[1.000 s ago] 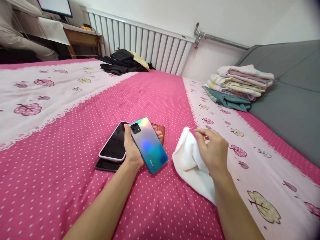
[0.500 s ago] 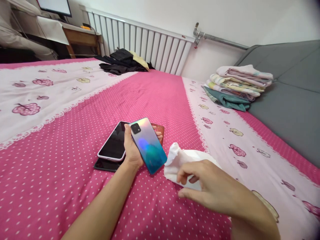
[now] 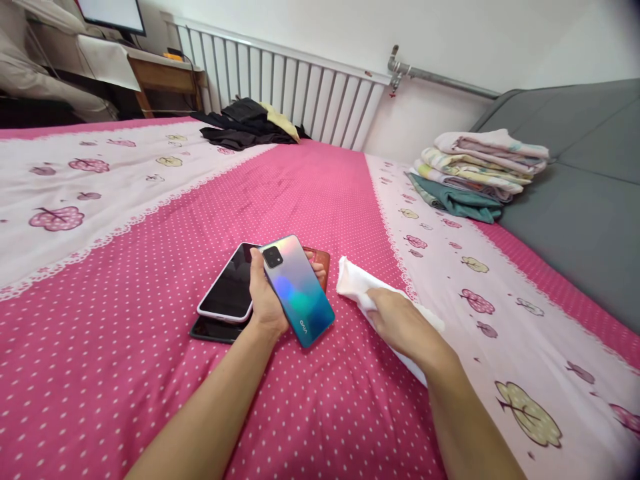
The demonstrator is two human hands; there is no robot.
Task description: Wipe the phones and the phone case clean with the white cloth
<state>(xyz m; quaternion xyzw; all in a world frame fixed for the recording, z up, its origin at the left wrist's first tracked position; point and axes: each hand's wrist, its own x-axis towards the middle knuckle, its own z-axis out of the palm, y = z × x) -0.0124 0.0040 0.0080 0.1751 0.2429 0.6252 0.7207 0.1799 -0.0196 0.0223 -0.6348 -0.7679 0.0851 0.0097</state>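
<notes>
My left hand (image 3: 265,300) grips an iridescent blue phone (image 3: 297,288), back side up, just above the pink dotted bedsheet (image 3: 310,193). Under and beside it lie a phone with a pale case (image 3: 230,285), screen up, a black phone (image 3: 213,330) beneath that, and a reddish-brown phone (image 3: 321,261) behind my fingers. My right hand (image 3: 400,323) is closed around a white cloth (image 3: 357,283), whose bunched end points toward the blue phone, a short gap away.
A stack of folded towels and clothes (image 3: 475,173) rests at the far right by a grey headboard (image 3: 575,200). Dark clothes (image 3: 245,123) lie at the far edge before a white radiator (image 3: 300,87). A wooden desk (image 3: 160,73) and monitor stand at far left.
My right hand gathered the white cloth from lying spread on the sheet, pulled it back, then brought it bunched in the hand toward the blue phone. My left hand held still.
</notes>
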